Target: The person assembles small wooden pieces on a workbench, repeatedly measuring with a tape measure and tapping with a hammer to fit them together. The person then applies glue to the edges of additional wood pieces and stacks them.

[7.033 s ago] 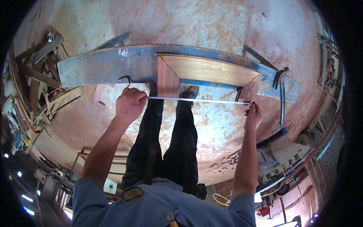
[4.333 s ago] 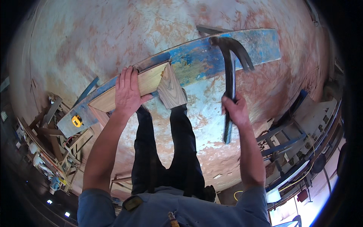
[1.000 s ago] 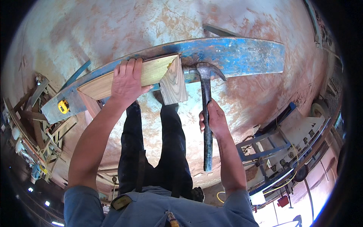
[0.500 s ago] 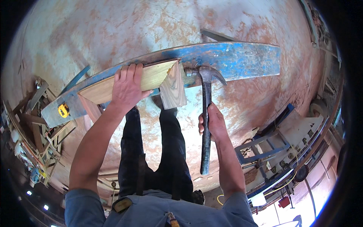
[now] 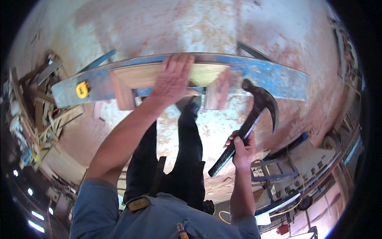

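A three-sided frame of pale boards (image 5: pixel 135 77) rests on a narrow blue-painted plank bench (image 5: pixel 278 81). One long board runs along the bench, and a short piece stands at each end, pointing toward me. My left hand (image 5: pixel 173 81) grips the long board near its middle, fingers over the far edge and thumb on the near side. In my right hand (image 5: pixel 243 149) is a claw hammer (image 5: pixel 260 97), held around the handle. Its head is tilted up, right of the frame and apart from it. The frame's right end is blurred.
A yellow tape measure (image 5: pixel 82 90) lies at the bench's left end. Scrap wood (image 5: pixel 43 107) is heaped on the far left. A metal-framed machine or cart (image 5: pixel 274 171) stands at lower right. Splayed bench legs (image 5: pixel 256 51) reach the stained floor behind.
The frame has shifted right along the bench and sits more level, with my left hand on it. The hammer has moved from beside the frame's right end to the right, tilting over.
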### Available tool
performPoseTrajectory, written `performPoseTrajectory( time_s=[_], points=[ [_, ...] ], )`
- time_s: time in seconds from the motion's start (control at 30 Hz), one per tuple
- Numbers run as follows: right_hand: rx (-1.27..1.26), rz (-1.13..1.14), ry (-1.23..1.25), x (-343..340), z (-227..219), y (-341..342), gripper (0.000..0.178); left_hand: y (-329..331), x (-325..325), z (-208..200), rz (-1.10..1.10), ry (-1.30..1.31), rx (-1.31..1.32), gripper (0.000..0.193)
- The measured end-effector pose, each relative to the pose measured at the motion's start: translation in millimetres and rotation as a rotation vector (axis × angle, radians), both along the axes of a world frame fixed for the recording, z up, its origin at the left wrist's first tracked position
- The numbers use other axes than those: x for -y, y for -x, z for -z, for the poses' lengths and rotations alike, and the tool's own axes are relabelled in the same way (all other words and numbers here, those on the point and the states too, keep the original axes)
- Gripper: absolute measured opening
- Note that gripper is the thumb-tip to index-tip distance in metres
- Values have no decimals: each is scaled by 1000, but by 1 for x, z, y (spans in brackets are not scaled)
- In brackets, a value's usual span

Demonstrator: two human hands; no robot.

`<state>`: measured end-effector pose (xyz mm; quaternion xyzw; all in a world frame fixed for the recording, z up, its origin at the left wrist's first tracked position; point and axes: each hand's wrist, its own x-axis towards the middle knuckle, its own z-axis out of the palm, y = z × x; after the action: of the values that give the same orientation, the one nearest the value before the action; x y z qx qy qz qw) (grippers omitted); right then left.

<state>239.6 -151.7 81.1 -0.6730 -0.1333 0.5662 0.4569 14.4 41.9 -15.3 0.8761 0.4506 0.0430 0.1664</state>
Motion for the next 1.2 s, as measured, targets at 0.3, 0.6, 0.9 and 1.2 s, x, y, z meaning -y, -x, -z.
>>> performPoseTrajectory(
  time_s=[0.3,0.6,0.9,1.2],
  points=[
    [169,-370,-330,-39,0,130,54,30,66,-128,-465,1388,604,53],
    [944,-1035,-506,-129,18,155,73,192,109,-77,-1511,1077,1222,19],
    [1214,-1210,-559,-184,100,194,92,265,145,-51,-1595,1183,1014,31],
    [1330,-1220,-566,-180,112,197,93,266,150,-35,-1625,1226,1085,33]
  ],
)
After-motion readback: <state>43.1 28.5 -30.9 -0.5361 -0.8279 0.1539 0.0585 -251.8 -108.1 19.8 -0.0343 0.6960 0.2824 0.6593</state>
